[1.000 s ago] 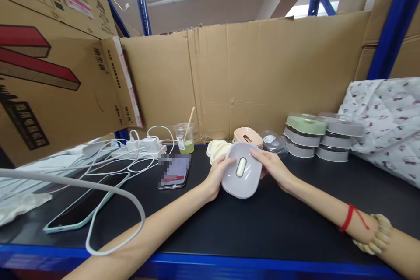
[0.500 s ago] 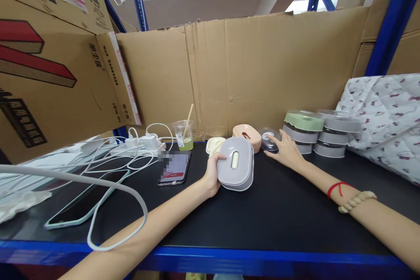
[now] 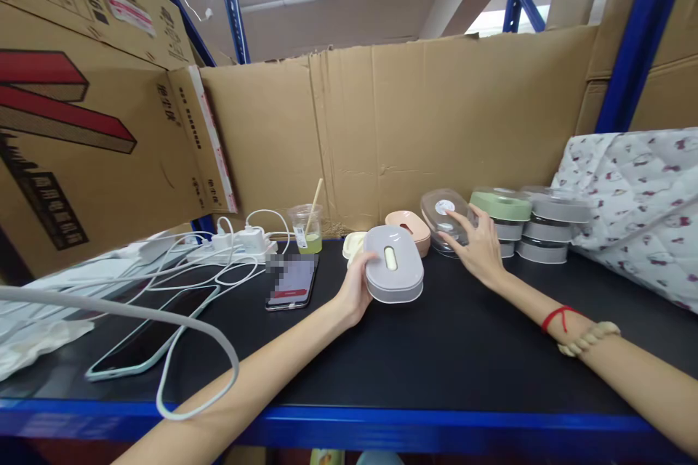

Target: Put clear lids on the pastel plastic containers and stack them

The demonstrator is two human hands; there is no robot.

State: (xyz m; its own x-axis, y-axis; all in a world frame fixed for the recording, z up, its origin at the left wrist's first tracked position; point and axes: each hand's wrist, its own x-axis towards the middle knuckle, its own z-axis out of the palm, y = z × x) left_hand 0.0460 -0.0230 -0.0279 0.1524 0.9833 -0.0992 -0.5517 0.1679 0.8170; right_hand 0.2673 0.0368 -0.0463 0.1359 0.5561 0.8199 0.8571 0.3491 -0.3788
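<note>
My left hand (image 3: 357, 283) grips the left side of a grey oval box (image 3: 393, 273) with a pale slot in its top, which rests on the black shelf mat (image 3: 436, 356). My right hand (image 3: 477, 247) holds a clear plastic lid (image 3: 443, 212) with a round label, tilted up off the mat just right of a pink box (image 3: 408, 227). A cream lid (image 3: 353, 243) lies behind the grey box.
Stacked grey and green boxes (image 3: 526, 225) stand at the back right beside patterned cloth (image 3: 638, 203). A cup with green drink (image 3: 306, 229), a phone (image 3: 291, 282), a second phone (image 3: 147, 338), a power strip with white cables (image 3: 234, 247) lie left. A cardboard wall (image 3: 392, 123) stands behind.
My right hand left the grey box, reached to the clear lid and has lifted it on edge. The left hand set the grey box flat on the mat.
</note>
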